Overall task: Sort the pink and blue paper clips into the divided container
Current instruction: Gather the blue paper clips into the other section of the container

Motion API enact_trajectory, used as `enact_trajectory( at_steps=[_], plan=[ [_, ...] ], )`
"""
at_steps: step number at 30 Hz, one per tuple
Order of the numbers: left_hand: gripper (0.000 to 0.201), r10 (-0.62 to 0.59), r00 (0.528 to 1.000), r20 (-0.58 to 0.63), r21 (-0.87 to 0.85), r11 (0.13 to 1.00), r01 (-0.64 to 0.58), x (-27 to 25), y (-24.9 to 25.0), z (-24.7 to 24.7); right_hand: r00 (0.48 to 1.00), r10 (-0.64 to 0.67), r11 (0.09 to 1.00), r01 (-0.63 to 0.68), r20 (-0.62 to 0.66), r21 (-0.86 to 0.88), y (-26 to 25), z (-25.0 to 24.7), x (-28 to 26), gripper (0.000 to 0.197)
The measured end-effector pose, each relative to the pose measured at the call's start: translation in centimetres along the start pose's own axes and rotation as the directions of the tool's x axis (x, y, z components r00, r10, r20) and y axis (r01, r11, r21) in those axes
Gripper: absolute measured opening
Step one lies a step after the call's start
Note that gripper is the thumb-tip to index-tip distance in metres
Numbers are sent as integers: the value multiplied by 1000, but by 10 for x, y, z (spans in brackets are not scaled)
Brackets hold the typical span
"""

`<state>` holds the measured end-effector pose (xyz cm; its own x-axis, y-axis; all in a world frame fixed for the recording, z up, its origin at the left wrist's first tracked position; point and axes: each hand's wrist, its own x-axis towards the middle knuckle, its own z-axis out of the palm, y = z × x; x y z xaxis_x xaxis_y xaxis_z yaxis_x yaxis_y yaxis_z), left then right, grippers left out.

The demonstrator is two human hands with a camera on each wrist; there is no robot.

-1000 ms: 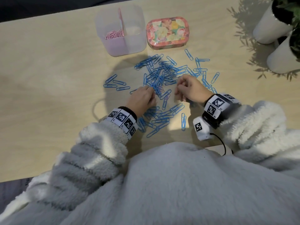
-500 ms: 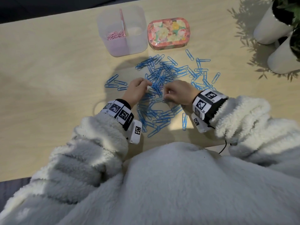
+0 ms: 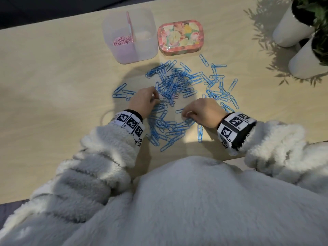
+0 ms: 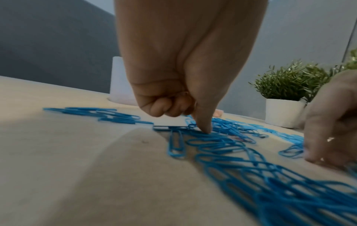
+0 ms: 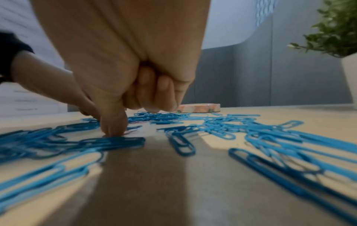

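Since a moment ago, both hands have drifted apart, opening a bare gap of pale wooden table (image 3: pixel 53 82) mid-frame. Upper centre stands the translucent divided plastic container (image 3: pixel 142 50), thin pink paper clips (image 3: pixel 123 41) in its left compartment. Below it sprawl the blue paper clips (image 3: pixel 174 82), long axes every way. Left hand (image 3: pixel 142 102) and right hand (image 3: pixel 204 112) are curled; wrist views alone show each thumb pressing clips.
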<state>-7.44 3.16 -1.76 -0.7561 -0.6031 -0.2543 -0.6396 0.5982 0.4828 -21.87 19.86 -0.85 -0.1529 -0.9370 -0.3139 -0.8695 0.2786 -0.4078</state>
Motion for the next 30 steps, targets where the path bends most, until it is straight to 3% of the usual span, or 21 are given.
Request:
enact_trajectory(
  at_steps=[5, 8, 10, 12, 17, 18, 21, 25, 27, 30],
  plan=[
    [11, 23, 999, -25, 65, 998, -21, -4, -1, -2, 998, 38, 999, -37, 44, -37, 5, -4, 5, 15],
    [20, 102, 995, 20, 73, 992, -103, -6, 13, 5, 998, 54, 971, -50, -11, 234, 6, -3, 8, 4],
    [31, 72, 997, -4, 97, 993, -71, -5, 21, 13, 985, 132, 904, -74, -109, 420, 8, -6, 15, 7],
    [36, -5, 999, -44, 93, 996, 9, -3, 28, 17, 970, 206, 846, -111, -126, 522, 7, -11, 23, 10],
    [19, -181, 983, -18, -69, 981, 180, 8, 31, 17, 932, 361, 625, -265, 29, 734, 0, -16, 38, 21],
    [17, -197, 980, -7, -124, 973, 195, 9, 29, 16, 934, 357, 646, -268, 27, 715, -2, -16, 42, 19],
    [13, -228, 973, -34, -234, 948, 214, 11, 19, 5, 946, 312, 837, -231, -86, 496, -6, -15, 52, 18],
    [13, -252, 961, -119, -186, 956, 227, 10, 5, -7, 924, 362, 885, -299, -124, 358, -10, -10, 55, 12],
    [12, -179, 973, -145, -113, 980, 163, 7, 3, -7, 915, 376, 890, -312, -146, 333, -14, -8, 56, 16],
    [11, 40, 997, -71, 46, 998, -36, 2, 11, 1, 921, 349, 914, -294, -172, 280, -19, -8, 57, 20]
  ],
)
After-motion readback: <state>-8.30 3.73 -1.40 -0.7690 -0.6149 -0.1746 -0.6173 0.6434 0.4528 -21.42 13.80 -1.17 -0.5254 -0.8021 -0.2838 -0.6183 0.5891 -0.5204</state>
